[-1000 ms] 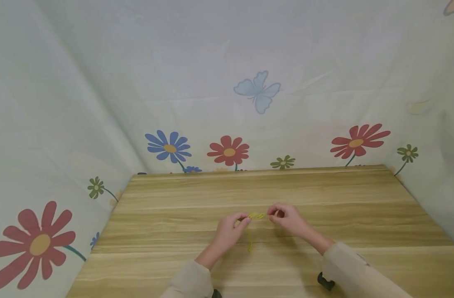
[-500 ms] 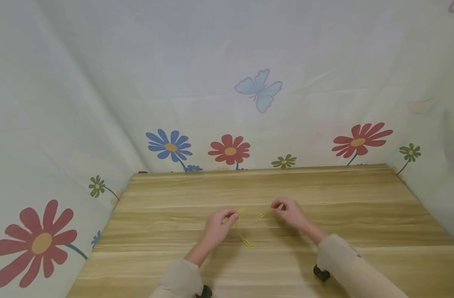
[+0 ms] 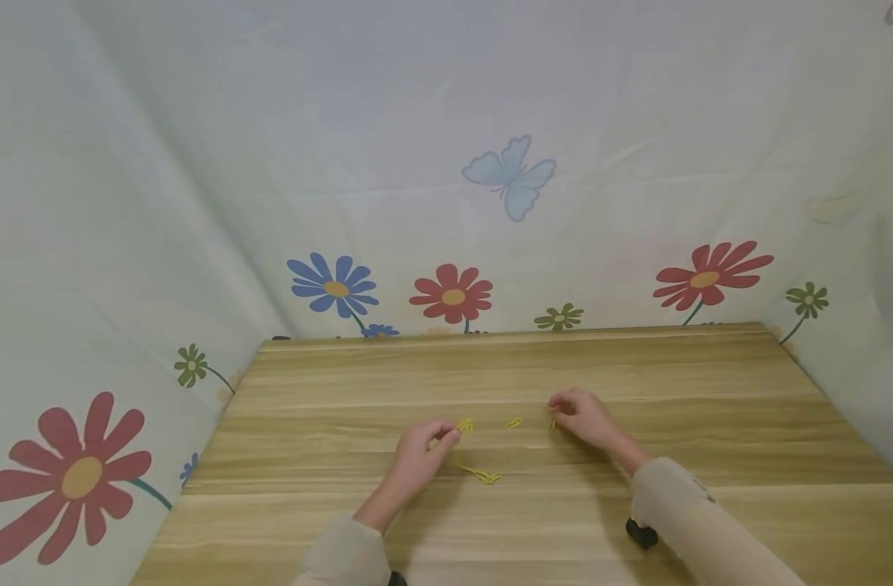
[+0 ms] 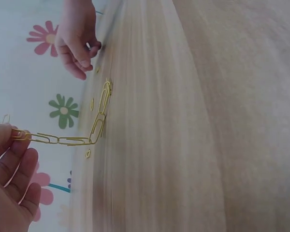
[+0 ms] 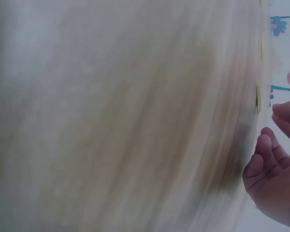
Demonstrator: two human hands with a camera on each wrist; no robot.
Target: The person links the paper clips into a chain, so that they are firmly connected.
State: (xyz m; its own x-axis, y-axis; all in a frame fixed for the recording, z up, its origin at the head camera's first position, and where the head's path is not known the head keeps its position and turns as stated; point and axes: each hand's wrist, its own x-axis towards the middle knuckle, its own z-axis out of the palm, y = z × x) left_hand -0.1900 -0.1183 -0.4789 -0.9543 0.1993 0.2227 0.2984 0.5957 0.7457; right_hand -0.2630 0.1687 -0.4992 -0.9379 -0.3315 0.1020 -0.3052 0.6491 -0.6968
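Over the table (image 3: 387, 370), left of a loose clip (image 3: 514, 423), the left hand (image 3: 418, 452) pinches the paperclip chain (image 4: 77, 141), now farther away; right of it, the loosely curled right hand (image 3: 588, 418) seems empty, so work looks one-handed.

A chain of linked yellow paper clips (image 4: 91, 140) droops from the left hand (image 3: 419, 452), its lower end resting on the table (image 3: 636, 366); three loose yellow clips (image 3: 514, 423) lie spaced apart beyond.
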